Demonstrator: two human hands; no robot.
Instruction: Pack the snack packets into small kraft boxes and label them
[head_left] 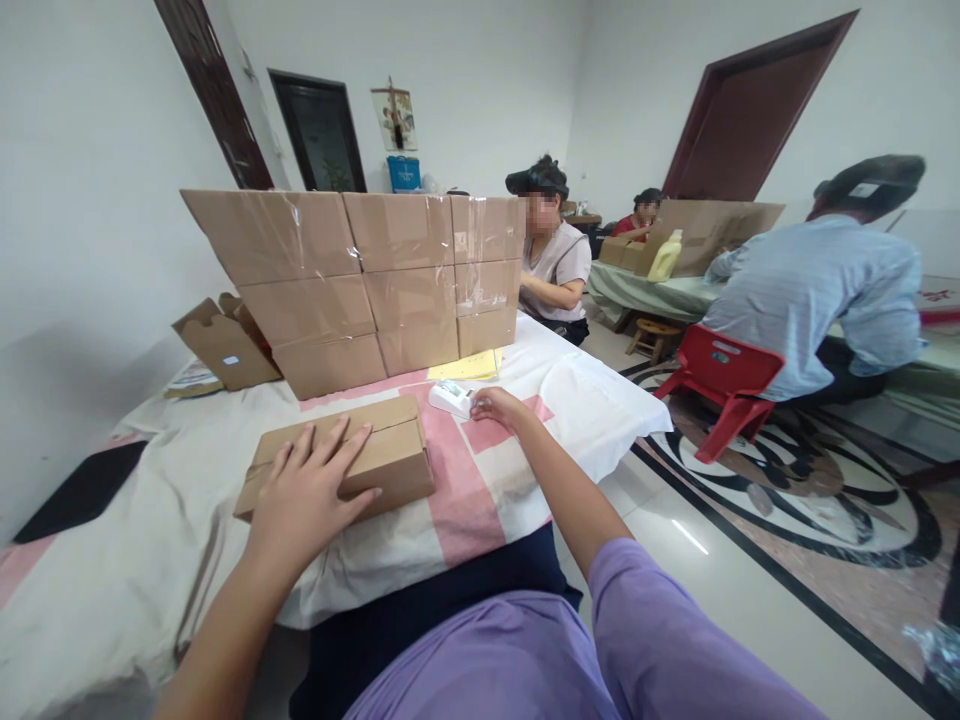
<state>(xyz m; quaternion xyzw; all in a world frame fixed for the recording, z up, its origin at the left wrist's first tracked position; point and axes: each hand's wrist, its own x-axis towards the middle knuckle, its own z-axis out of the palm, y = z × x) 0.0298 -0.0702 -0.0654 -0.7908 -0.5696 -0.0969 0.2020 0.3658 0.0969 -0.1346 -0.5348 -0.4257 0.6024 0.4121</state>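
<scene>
Head view: on a cloth-draped surface [600,395], a cardboard box [394,455] is touched by the left hand [311,490], grip flat, released; a white device [448,397] is touched by the right hand [498,408], grip curled, hold unclear. Cartons [405,270] are stacked behind; white walls [480,80] and a red chair [727,365] are seen.

We have a box [397,460] on the tablecloth [600,400] before us, a device [450,398] to its right, a stack of boxes [405,285] behind them and a carton [229,352] left of the stack.
</scene>
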